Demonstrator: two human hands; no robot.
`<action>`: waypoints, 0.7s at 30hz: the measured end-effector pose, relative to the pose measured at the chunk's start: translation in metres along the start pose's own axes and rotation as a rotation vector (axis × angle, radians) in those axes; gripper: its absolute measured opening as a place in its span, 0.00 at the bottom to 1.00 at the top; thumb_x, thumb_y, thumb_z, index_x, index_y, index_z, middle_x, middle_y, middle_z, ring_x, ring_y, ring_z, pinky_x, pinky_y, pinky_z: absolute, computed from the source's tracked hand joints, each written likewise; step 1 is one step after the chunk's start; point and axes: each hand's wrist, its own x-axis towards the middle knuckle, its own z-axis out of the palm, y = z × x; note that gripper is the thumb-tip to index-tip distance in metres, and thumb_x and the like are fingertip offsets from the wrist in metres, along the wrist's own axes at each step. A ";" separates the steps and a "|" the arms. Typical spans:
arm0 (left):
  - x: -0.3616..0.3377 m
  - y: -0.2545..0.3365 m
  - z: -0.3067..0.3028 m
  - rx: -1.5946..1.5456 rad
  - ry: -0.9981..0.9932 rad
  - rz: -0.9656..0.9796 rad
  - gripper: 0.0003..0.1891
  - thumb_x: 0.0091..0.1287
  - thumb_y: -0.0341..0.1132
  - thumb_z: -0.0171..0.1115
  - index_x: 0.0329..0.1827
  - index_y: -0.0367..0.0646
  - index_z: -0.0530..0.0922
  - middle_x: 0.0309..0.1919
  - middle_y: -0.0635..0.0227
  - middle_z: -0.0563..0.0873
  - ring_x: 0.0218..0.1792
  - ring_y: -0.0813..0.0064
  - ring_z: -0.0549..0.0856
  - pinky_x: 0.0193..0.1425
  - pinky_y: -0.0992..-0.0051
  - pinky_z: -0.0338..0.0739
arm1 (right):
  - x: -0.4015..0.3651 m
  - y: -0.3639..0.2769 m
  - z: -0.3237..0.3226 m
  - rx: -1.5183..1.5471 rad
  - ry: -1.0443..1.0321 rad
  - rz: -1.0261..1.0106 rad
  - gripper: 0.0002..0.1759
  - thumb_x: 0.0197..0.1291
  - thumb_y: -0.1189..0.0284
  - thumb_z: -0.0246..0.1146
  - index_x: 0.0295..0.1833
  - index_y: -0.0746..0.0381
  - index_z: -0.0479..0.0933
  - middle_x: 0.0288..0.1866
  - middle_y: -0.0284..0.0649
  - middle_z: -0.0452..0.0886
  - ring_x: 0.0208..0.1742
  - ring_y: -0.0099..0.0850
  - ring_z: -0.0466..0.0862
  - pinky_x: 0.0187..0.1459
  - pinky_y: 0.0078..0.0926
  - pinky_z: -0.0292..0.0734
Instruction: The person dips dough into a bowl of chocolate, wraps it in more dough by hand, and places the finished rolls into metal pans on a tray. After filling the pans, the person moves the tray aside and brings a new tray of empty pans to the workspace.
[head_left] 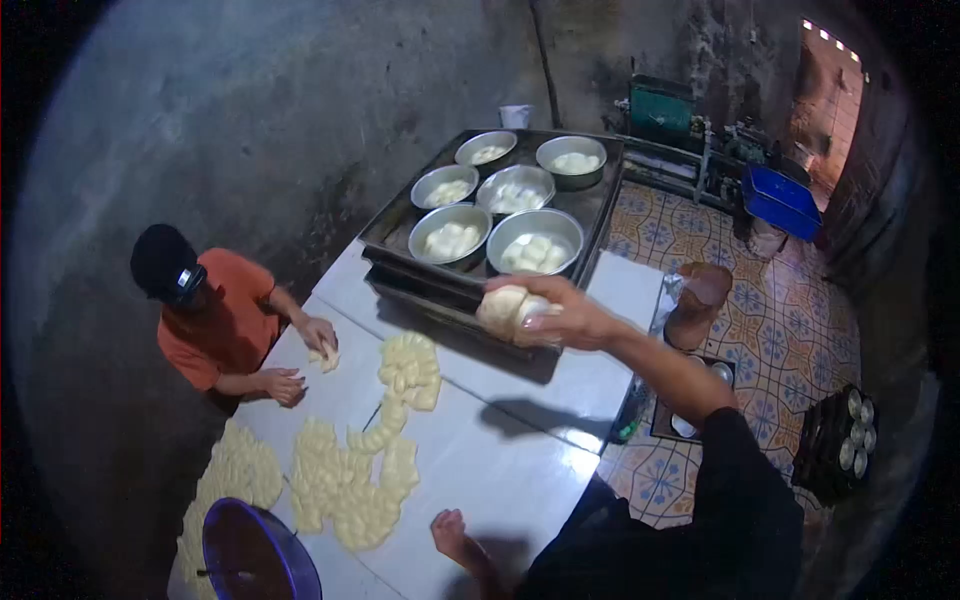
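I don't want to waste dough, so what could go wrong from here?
The right hand holds dough outside the round pans, so it might slip and drop. The dough pieces on the table lie crowded, so they could stick together.

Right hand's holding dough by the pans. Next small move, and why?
Probably raise the right hand slightly over the rim of the nearest right-hand pan and lower the held dough in. The hand is just in front of that pan, which already contains similar pale dough balls. Whether there's room for more is hard to tell from here.
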 end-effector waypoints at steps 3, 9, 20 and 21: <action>0.000 -0.043 0.042 0.321 -0.185 0.227 0.06 0.59 0.26 0.63 0.35 0.32 0.78 0.32 0.63 0.82 0.36 0.72 0.81 0.40 0.76 0.76 | 0.001 -0.049 -0.073 -0.037 0.098 -0.050 0.34 0.57 0.66 0.68 0.68 0.62 0.66 0.56 0.42 0.75 0.54 0.27 0.76 0.52 0.22 0.75; -0.009 -0.041 0.110 0.086 -0.172 0.218 0.09 0.66 0.28 0.53 0.39 0.29 0.77 0.34 0.60 0.82 0.36 0.70 0.81 0.41 0.75 0.76 | -0.051 0.018 -0.050 -0.320 -0.410 -0.074 0.30 0.53 0.68 0.70 0.62 0.61 0.73 0.59 0.47 0.75 0.63 0.42 0.72 0.65 0.39 0.64; -0.045 0.023 0.157 0.451 0.020 0.442 0.12 0.65 0.30 0.53 0.47 0.31 0.74 0.40 0.56 0.80 0.39 0.64 0.80 0.48 0.69 0.75 | -0.158 0.227 0.044 -0.859 -0.100 0.104 0.44 0.44 0.39 0.64 0.67 0.46 0.69 0.78 0.51 0.47 0.74 0.55 0.53 0.65 0.57 0.52; -0.055 0.024 0.169 0.515 -0.029 0.478 0.12 0.65 0.31 0.53 0.48 0.32 0.75 0.42 0.56 0.80 0.40 0.63 0.80 0.48 0.68 0.75 | -0.162 0.214 0.042 -0.818 -0.008 0.128 0.44 0.45 0.39 0.64 0.68 0.46 0.69 0.79 0.51 0.45 0.75 0.54 0.52 0.66 0.58 0.51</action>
